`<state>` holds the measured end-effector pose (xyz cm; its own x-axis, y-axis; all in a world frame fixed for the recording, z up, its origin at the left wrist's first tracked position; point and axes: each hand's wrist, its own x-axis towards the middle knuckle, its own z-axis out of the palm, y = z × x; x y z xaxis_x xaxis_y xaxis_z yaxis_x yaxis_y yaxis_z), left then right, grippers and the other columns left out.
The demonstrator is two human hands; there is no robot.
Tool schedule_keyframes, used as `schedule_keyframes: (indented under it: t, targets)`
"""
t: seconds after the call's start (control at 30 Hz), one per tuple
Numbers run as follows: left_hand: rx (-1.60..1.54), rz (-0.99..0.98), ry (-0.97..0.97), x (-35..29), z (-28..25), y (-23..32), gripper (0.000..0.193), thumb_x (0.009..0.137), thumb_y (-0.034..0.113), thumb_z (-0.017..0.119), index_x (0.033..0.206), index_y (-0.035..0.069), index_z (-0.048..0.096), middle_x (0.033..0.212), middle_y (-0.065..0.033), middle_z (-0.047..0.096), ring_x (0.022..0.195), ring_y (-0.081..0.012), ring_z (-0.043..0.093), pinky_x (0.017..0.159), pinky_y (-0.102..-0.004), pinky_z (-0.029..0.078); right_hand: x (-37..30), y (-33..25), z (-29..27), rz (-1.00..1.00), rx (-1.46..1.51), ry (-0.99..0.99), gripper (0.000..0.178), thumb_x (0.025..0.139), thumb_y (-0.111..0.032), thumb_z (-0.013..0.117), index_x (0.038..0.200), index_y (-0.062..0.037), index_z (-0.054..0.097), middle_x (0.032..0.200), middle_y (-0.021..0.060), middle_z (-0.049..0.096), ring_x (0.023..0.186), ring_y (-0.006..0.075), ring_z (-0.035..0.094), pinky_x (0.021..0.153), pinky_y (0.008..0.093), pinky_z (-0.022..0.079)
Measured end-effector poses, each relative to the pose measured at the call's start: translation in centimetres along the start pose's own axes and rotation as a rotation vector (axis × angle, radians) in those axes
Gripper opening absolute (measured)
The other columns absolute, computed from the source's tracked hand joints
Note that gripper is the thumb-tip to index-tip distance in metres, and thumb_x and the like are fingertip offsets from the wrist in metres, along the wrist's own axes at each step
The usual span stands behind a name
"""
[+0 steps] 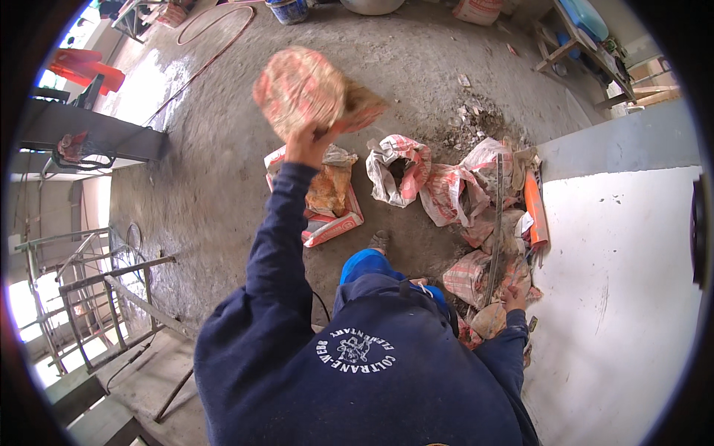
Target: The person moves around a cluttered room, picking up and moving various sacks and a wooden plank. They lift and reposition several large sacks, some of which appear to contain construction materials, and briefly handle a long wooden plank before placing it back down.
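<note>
"What's in your left hand point(305, 146)?"

"I'm pinching the bottom edge of a crumpled tan-and-red sack point(297, 91). It's up above the grey concrete floor point(212, 141), ahead and to my left."

"Heavy?"

"I think it's light and a bit stiff, since it stands up from my fingers. It might tear, so a thick, bunched edge seems best to hold."

"And your right hand point(514, 298)?"

"By the heap of rumpled red-and-white sacks point(466, 276). I can't tell if it's gripping."

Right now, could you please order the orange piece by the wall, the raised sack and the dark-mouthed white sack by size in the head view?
1. Raised sack, perhaps enlarged by nearness
2. Dark-mouthed white sack
3. Orange piece
</note>
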<state>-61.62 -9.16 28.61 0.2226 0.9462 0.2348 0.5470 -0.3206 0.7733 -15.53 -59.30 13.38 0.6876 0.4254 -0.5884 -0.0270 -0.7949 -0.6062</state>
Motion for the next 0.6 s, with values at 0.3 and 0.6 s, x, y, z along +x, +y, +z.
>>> schedule_keyframes:
  t: [0.3, 0.6]
  targets:
    - [0.45, -1.022, -0.456, -26.2, 1.0, -25.3, 0.042, 0.063, 0.033, 0.06, 0.088, 0.0, 0.055, 0.083, -0.0187, 0.058, 0.079, -0.0291, 0.056, 0.066, -0.0351, 0.044, -2.9, 0.2, 1.1, 0.104, -0.026, -0.026, 0.023, 0.074, -0.013, 0.055, 0.094, -0.0043, 0.048, 0.077, 0.005, 0.055, 0.06, 0.0133, 0.055, 0.045, 0.0236, 0.041]
    - [-0.141, -1.185, -0.55, -29.9, 6.6, -21.9, 0.024, 0.072, 0.024, 0.054, 0.08, 0.001, 0.058, 0.072, -0.0097, 0.06, 0.058, -0.0184, 0.058, 0.046, -0.0275, 0.043, -6.7, 3.2, 2.7, 0.184, 0.184, -0.129, 0.023, 0.075, -0.025, 0.054, 0.084, -0.0042, 0.056, 0.069, 0.0029, 0.056, 0.057, 0.0112, 0.053, 0.045, 0.0222, 0.04]
